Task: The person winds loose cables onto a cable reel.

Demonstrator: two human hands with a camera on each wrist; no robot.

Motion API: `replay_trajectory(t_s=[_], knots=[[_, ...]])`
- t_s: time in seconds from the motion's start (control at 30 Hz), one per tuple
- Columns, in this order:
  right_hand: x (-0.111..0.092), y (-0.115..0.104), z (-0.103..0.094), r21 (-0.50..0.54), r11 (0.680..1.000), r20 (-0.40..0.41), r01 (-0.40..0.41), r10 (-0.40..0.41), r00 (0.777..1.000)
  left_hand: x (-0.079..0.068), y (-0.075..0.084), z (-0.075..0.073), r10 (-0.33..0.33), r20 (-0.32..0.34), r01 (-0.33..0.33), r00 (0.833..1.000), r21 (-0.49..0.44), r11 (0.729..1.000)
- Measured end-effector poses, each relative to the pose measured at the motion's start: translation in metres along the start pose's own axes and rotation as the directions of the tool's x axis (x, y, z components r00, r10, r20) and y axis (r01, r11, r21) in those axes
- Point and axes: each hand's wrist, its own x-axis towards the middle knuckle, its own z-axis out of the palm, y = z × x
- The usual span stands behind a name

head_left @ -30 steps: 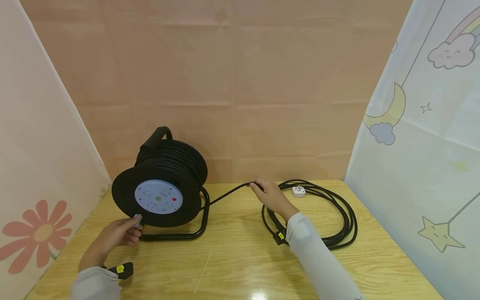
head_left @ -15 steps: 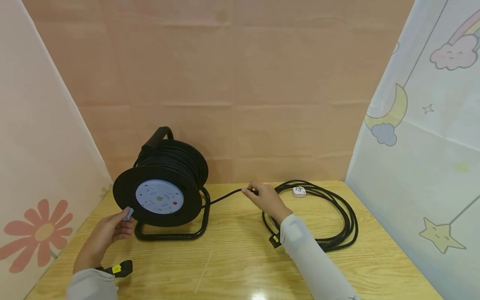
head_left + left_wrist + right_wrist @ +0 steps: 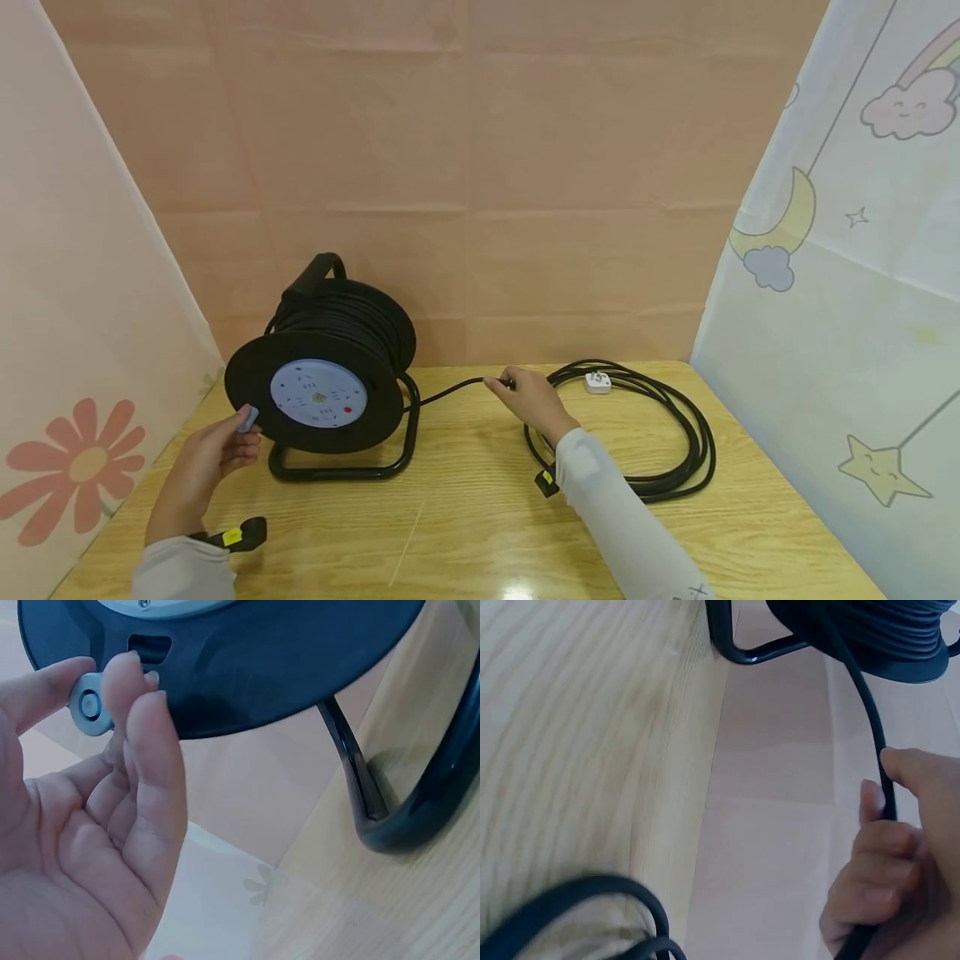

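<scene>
On the left of the table a black cable reel point(image 3: 390, 404) stands on its tubular frame, its round light-grey socket panel point(image 3: 318, 393) facing me. With thumb and fingertips my left hand point(image 3: 206, 471) pinches the small grey crank knob point(image 3: 90, 705) at the lower left of the reel's disc. Black cable point(image 3: 450, 389) runs from the reel's right side to my right hand point(image 3: 531, 402). There the thumb and curled fingers grip the cable, as the right wrist view shows from close up. Several turns of cable lie wound on the drum point(image 3: 892, 630).
Loose loops of black cable point(image 3: 705, 450) lie on the right of the wooden table point(image 3: 450, 533), with a white three-pin plug point(image 3: 597, 382) inside their back edge. A beige backdrop point(image 3: 465, 208) and printed side sheets point(image 3: 825, 333) enclose the table.
My left hand has carried the knob left and upward, and the reel's disc has turned with it. My right hand has shifted slightly left and nearer, still gripping the cable.
</scene>
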Motion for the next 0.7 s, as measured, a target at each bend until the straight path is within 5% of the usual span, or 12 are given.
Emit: replay_trajectory(t_s=[0.3,0.7], knots=[[-0.002,0.004,0.005,0.033,0.998,0.047,0.053,-0.055,0.997,-0.005,0.007,0.004,0.027,-0.087,-0.039,0.996,-0.140,0.989],[-0.016,0.011,-0.009,0.015,0.998,0.259,0.066,-0.067,0.964,-0.003,0.011,0.009,0.108,-0.147,-0.150,0.983,-0.310,0.939]])
